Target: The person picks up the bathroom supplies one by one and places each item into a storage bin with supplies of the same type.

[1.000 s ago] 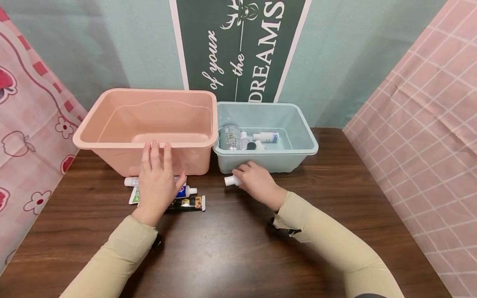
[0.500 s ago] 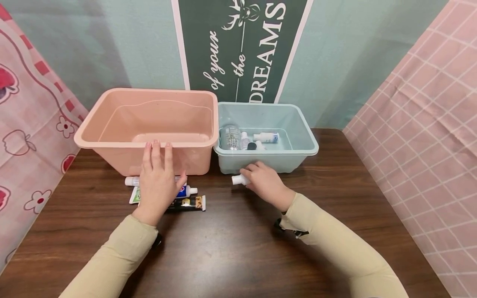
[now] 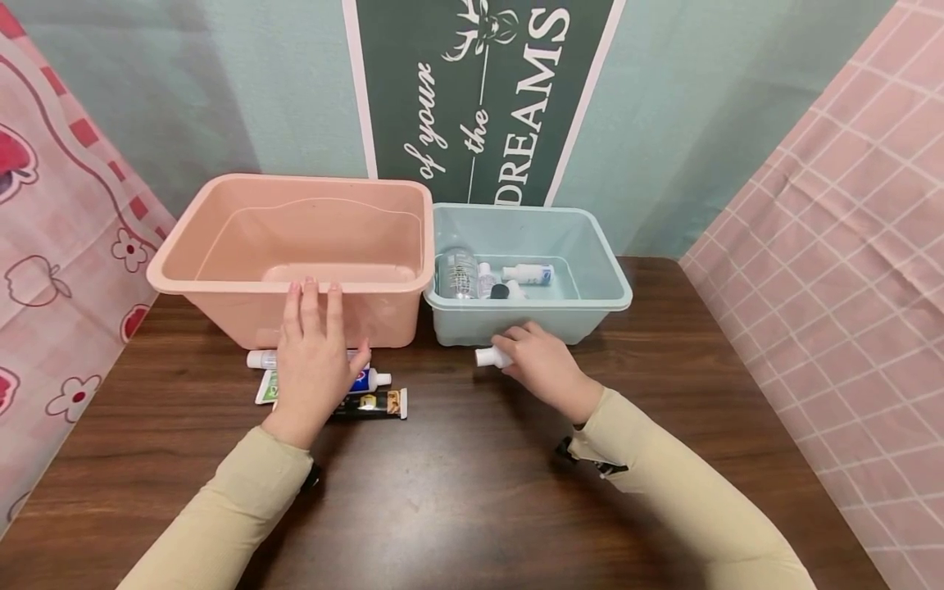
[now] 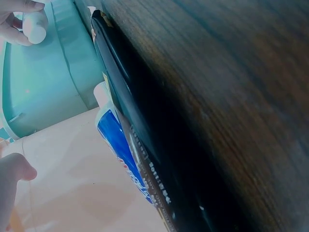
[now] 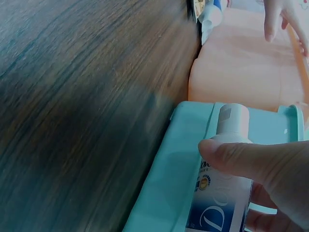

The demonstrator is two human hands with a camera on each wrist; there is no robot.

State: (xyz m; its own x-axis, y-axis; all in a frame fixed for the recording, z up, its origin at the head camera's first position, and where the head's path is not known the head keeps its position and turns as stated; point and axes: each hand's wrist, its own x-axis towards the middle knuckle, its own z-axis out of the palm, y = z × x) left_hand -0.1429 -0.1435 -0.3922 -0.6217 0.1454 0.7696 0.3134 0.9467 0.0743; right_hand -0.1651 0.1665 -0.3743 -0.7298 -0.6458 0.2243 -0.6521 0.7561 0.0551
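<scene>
My right hand (image 3: 544, 365) grips a small white bottle (image 5: 219, 188) with a blue-printed lower label, its thumb across the front below the white cap (image 5: 233, 118). Hand and bottle are just in front of the light blue bin (image 3: 531, 319). My left hand (image 3: 313, 360) has its fingers extended, fingertips at the front rim of the pink bin (image 3: 383, 315). Below that hand lie toothpaste tubes, partly hidden by it: a black one (image 3: 372, 404), a blue one (image 4: 123, 147) with a white cap, and a white-capped one (image 3: 261, 360) nearest the pink bin.
Inside the light blue bin are a clear bottle (image 3: 459, 274), a white bottle (image 3: 529, 274) lying on its side and several smaller ones. Both bins stand side by side at the back of the dark wooden table (image 3: 442, 492). Curtains hang behind and at both sides.
My right hand has moved to the right along the front of the light blue bin, carrying the white bottle. The left hand has stayed at the pink bin.
</scene>
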